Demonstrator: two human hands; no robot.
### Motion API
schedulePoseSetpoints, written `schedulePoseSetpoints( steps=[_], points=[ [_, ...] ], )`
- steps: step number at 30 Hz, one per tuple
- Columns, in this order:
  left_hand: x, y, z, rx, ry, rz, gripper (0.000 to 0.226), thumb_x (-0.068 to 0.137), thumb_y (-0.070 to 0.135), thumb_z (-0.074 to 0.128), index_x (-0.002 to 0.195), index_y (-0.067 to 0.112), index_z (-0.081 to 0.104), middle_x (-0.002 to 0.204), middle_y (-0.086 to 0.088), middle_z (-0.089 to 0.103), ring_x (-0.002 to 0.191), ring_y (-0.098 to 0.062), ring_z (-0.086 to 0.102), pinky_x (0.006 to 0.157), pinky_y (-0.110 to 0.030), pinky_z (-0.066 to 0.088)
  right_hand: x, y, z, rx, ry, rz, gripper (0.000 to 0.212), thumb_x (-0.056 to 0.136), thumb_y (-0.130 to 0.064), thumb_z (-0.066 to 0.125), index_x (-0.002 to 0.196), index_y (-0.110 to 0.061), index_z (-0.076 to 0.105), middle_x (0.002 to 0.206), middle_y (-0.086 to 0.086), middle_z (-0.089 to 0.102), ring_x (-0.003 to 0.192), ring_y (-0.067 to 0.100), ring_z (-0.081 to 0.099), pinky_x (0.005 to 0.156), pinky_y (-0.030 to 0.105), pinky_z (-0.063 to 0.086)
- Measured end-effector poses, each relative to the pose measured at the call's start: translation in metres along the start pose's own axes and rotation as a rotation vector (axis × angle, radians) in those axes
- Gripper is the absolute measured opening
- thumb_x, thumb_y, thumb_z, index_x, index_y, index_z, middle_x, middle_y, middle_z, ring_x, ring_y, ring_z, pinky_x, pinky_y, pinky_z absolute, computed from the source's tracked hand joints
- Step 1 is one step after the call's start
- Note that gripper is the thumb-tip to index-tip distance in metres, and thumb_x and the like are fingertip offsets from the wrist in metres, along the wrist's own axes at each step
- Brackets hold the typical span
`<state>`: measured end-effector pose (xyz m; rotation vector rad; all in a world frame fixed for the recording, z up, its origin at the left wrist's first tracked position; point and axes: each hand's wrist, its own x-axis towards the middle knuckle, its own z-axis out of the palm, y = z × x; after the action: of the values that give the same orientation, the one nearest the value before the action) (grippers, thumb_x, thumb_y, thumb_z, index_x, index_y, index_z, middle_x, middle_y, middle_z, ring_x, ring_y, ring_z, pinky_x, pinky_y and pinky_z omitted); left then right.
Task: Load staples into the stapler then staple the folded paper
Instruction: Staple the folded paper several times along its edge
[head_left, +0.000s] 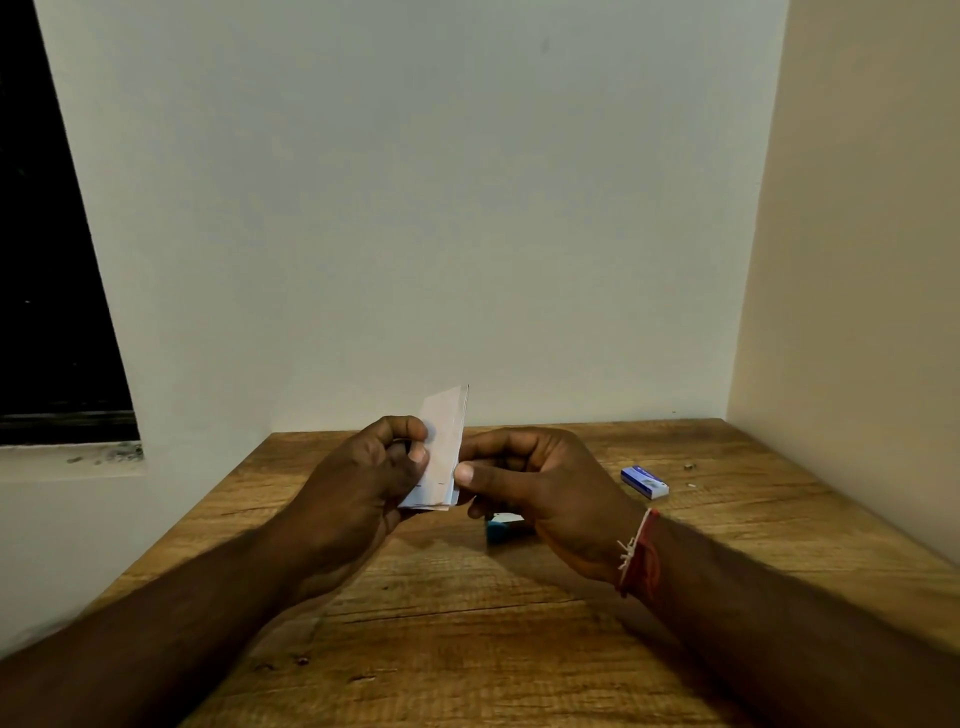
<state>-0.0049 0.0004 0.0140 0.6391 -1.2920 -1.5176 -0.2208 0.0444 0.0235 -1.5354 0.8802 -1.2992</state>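
A folded white paper (444, 447) stands nearly upright above the wooden table (467, 649), held between both hands. My left hand (358, 483) pinches its left edge with thumb and fingers. My right hand (540, 483) pinches its right edge near the bottom. Small dark marks show on the paper's lower part. A blue and white stapler (503, 526) lies on the table just below my right hand, mostly hidden by it. A blue and white staple box (644, 481) lies to the right, apart from my hands.
Walls close the table at the back and on the right. A dark window (47, 260) and its sill are on the left. Two tiny bits (689, 466) lie near the staple box.
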Motion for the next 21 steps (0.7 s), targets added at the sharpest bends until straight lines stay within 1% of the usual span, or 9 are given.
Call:
schedulePoseSetpoints(
  steps=[2,5,7,10,12,14,16,18,21],
  points=[
    [0.000,-0.001,-0.001,0.038,-0.007,0.010,0.015,0.109,0.004,0.058,0.117,0.013,0.067,0.121,-0.020,0.076,0.103,-0.032,0.075,0.079,-0.038,0.066,-0.001,0.001,0.000,-0.013,-0.005,-0.003,0.027,0.093,-0.002,0.081,0.120,0.001,0.080,0.108,0.020,0.084,0.083,0.020,0.080,0.074,0.030,0.064],
    [0.000,-0.004,-0.004,0.165,-0.022,0.066,0.012,0.102,0.017,0.075,0.111,0.022,0.071,0.116,-0.017,0.079,0.102,-0.033,0.075,0.085,-0.045,0.061,-0.003,-0.001,0.003,-0.056,-0.013,-0.005,0.026,0.093,-0.004,0.083,0.118,0.000,0.080,0.105,0.017,0.085,0.086,0.023,0.081,0.076,0.032,0.065],
    [-0.001,-0.006,-0.004,0.261,-0.030,0.133,0.020,0.097,0.023,0.083,0.111,0.022,0.069,0.115,-0.015,0.080,0.102,-0.032,0.077,0.088,-0.046,0.061,-0.004,-0.003,0.004,-0.080,0.019,0.002,0.025,0.091,-0.006,0.085,0.115,0.000,0.081,0.102,0.018,0.085,0.081,0.023,0.080,0.075,0.032,0.066],
    [-0.002,-0.005,-0.002,0.354,-0.021,0.199,0.033,0.089,0.024,0.080,0.117,0.016,0.065,0.124,-0.011,0.080,0.110,-0.029,0.080,0.089,-0.041,0.065,-0.006,-0.006,0.006,-0.124,0.065,0.005,0.026,0.089,-0.011,0.088,0.113,-0.003,0.083,0.096,0.016,0.085,0.077,0.022,0.079,0.073,0.030,0.066],
    [-0.004,-0.005,0.000,0.388,-0.018,0.209,0.027,0.093,0.023,0.076,0.117,0.015,0.065,0.118,-0.002,0.082,0.109,-0.024,0.080,0.085,-0.033,0.065,-0.007,-0.007,0.008,-0.159,0.071,-0.012,0.026,0.089,-0.011,0.089,0.113,-0.005,0.083,0.096,0.014,0.086,0.077,0.021,0.080,0.072,0.029,0.066],
    [-0.006,-0.004,0.003,0.392,-0.028,0.200,0.020,0.097,0.028,0.073,0.112,0.016,0.067,0.108,0.001,0.082,0.101,-0.020,0.079,0.081,-0.029,0.063,-0.008,-0.008,0.009,-0.212,0.076,-0.031,0.025,0.089,-0.012,0.089,0.112,-0.007,0.084,0.095,0.010,0.086,0.077,0.018,0.081,0.072,0.027,0.066],
    [-0.007,-0.004,0.003,0.380,-0.056,0.190,0.026,0.099,0.044,0.079,0.106,0.021,0.069,0.102,-0.001,0.079,0.098,-0.020,0.078,0.080,-0.031,0.061,-0.010,-0.008,0.010,-0.251,0.074,-0.054,0.023,0.089,-0.015,0.090,0.110,-0.010,0.085,0.096,0.009,0.086,0.082,0.024,0.082,0.076,0.033,0.069],
    [-0.007,-0.002,0.004,0.381,-0.056,0.185,0.040,0.087,0.054,0.084,0.104,0.020,0.069,0.098,-0.004,0.080,0.094,-0.021,0.078,0.077,-0.030,0.061,-0.010,-0.007,0.010,-0.283,0.081,-0.087,0.021,0.089,-0.016,0.091,0.108,-0.012,0.086,0.096,0.011,0.086,0.086,0.033,0.083,0.079,0.045,0.070],
    [-0.008,0.002,0.006,0.401,-0.053,0.175,0.047,0.086,0.037,0.094,0.108,0.009,0.064,0.097,-0.013,0.081,0.088,-0.024,0.081,0.072,-0.027,0.063,-0.010,-0.005,0.011,-0.359,0.108,-0.131,0.013,0.091,-0.015,0.088,0.104,-0.016,0.087,0.089,0.009,0.086,0.084,0.035,0.082,0.078,0.057,0.067]
  ],
)
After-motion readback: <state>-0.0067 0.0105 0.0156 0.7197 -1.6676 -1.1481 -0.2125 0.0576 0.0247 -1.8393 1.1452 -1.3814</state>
